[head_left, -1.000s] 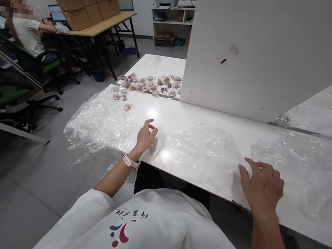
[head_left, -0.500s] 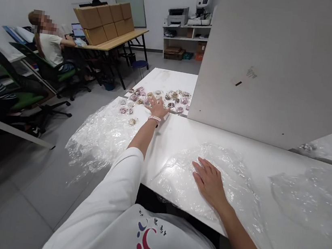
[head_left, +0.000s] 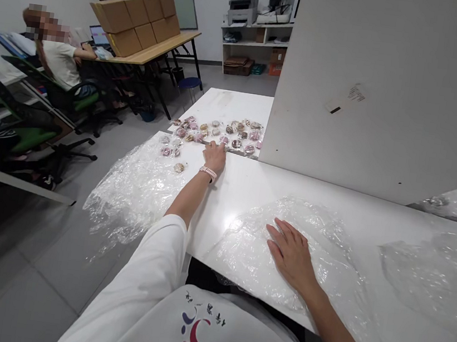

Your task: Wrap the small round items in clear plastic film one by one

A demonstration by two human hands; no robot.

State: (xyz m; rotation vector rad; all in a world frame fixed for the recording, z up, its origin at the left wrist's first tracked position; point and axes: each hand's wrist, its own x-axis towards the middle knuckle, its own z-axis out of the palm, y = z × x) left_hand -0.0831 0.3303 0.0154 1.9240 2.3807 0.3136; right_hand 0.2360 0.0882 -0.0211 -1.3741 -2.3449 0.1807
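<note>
My left hand [head_left: 215, 155] reaches far forward over the white table [head_left: 252, 180], fingertips touching small wrapped round items [head_left: 225, 130] scattered at the seam with a second table. Whether the fingers pinch one is hard to tell. A pink watch sits on that wrist. My right hand [head_left: 291, 253] lies flat, fingers spread, on a crumpled clear plastic sheet [head_left: 313, 232] near the table's front edge.
Another clear plastic sheet [head_left: 133, 192] hangs off the table's left end; a third [head_left: 438, 271] lies at the right. A white partition panel [head_left: 383, 85] stands behind. A person [head_left: 58, 59] sits at the far left near stacked cardboard boxes [head_left: 134, 21] and green chairs.
My left hand went from the table's near part out to the wrapped items, then drew back slightly. My right hand slid left onto the middle plastic sheet and stays flat there.
</note>
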